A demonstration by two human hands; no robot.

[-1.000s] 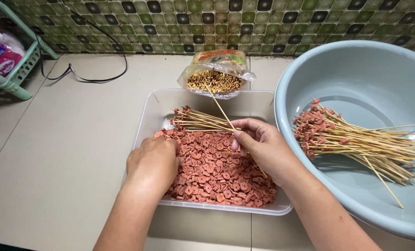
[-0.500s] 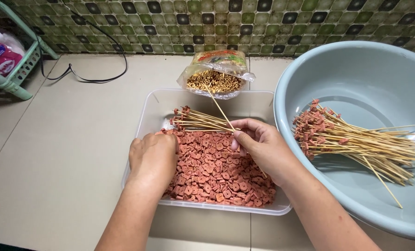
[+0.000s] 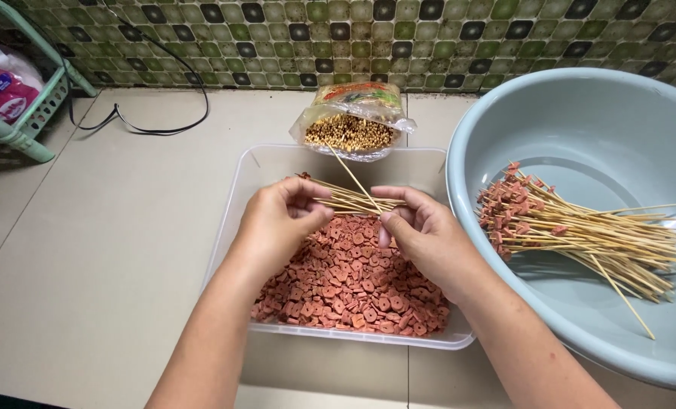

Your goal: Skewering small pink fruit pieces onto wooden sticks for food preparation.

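Both hands over the far half of the clear tray (image 3: pixel 236 198): left hand (image 3: pixel 281 220) and right hand (image 3: pixel 421 231) pinched on one bamboo skewer (image 3: pixel 351 204), long axis running left-right between them, above the red sausage slices (image 3: pixel 353 284)

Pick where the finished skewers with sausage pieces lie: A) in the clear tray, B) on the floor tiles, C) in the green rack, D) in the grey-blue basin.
D: the loaded skewers lie in a heap inside the grey-blue basin, to the right of the clear tray, while both hands work over the tray.
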